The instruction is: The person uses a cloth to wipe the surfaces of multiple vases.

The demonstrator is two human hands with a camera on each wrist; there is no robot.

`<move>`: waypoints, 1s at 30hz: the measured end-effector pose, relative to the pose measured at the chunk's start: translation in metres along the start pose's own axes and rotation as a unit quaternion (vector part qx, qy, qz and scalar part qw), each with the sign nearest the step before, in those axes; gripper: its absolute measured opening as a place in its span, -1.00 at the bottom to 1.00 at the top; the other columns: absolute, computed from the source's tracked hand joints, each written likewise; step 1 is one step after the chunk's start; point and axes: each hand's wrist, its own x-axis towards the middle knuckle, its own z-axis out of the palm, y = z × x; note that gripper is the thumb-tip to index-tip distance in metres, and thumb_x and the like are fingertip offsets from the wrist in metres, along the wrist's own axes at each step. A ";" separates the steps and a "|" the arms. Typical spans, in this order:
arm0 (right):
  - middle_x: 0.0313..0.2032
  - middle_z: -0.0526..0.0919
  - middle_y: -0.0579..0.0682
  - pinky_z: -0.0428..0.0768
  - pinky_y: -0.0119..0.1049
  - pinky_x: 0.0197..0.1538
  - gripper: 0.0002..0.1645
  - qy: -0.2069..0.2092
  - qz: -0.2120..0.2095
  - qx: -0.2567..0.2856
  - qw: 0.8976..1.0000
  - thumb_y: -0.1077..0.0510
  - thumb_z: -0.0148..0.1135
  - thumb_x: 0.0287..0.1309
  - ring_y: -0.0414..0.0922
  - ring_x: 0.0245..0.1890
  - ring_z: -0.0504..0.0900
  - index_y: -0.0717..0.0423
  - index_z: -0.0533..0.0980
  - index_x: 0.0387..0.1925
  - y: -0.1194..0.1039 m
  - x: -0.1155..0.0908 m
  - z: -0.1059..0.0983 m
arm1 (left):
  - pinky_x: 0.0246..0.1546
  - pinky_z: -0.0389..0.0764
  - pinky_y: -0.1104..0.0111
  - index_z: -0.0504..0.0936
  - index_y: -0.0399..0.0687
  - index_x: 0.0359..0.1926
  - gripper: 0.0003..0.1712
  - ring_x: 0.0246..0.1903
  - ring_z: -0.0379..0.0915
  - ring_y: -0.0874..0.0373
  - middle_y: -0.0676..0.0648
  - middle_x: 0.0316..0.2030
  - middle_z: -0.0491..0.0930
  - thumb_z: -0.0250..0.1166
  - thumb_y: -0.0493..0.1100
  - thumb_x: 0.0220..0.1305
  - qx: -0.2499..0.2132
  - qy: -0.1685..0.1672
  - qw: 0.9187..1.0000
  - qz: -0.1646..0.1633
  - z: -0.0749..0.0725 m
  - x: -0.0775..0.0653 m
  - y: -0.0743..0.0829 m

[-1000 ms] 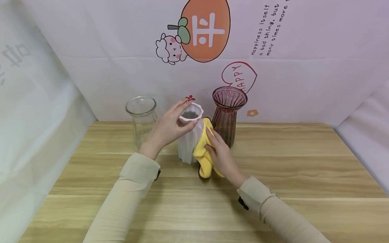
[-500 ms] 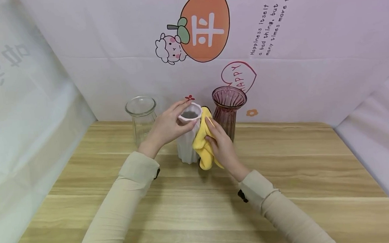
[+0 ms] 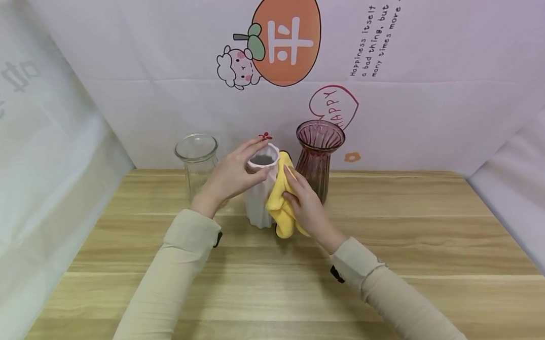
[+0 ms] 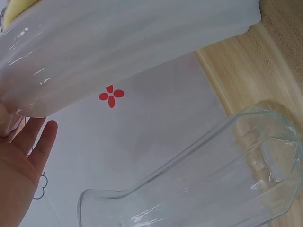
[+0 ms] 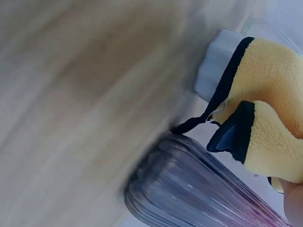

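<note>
The left grip, partly open, held a white vase. The right grip, nearly closed, pinched a yellow cloth.

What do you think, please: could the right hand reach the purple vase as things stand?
Probably yes: the purple vase stands close beside the right hand, unobstructed above, though that hand grips the yellow cloth.
</note>
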 end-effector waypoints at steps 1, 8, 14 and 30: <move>0.35 0.27 0.29 0.37 0.04 0.34 -0.31 -0.003 0.006 0.002 1.000 0.33 0.12 0.22 0.22 0.33 0.31 0.26 0.20 0.38 0.001 -0.001 0.002 | 0.24 0.40 -0.07 0.20 0.23 0.43 -0.22 0.34 0.26 -0.11 0.06 0.45 0.14 0.15 0.21 0.21 0.000 -0.002 1.000 -0.001 0.000 0.000 0.000; 0.32 0.31 0.31 0.37 0.07 0.33 -0.32 -0.023 0.034 -0.015 0.999 0.31 0.13 0.22 0.24 0.30 0.35 0.31 0.21 0.36 0.012 -0.011 0.013 | 0.21 0.41 -0.11 0.18 0.23 0.44 -0.21 0.30 0.30 -0.13 0.04 0.47 0.10 0.13 0.21 0.22 -0.001 -0.010 1.000 0.003 0.000 0.000 -0.001; 0.32 0.31 0.30 0.42 0.06 0.29 -0.33 -0.074 0.073 -0.036 0.994 0.30 0.12 0.25 0.23 0.29 0.37 0.28 0.20 0.37 0.018 -0.016 0.018 | 0.12 0.49 -0.03 0.20 0.27 0.43 -0.22 -0.03 0.56 0.03 -0.01 0.43 0.11 0.16 0.20 0.20 -0.016 -0.002 1.000 -0.001 0.000 -0.002 0.000; 0.27 0.38 0.34 0.46 0.06 0.25 -0.32 -0.024 0.046 -0.014 0.999 0.35 0.17 0.19 0.25 0.24 0.42 0.26 0.26 0.34 0.018 -0.014 0.016 | 0.36 0.23 -0.07 0.22 -0.03 0.42 -0.13 0.35 0.18 -0.13 -0.07 0.39 0.25 0.14 0.22 0.15 0.026 0.011 1.000 0.002 -0.005 -0.004 0.001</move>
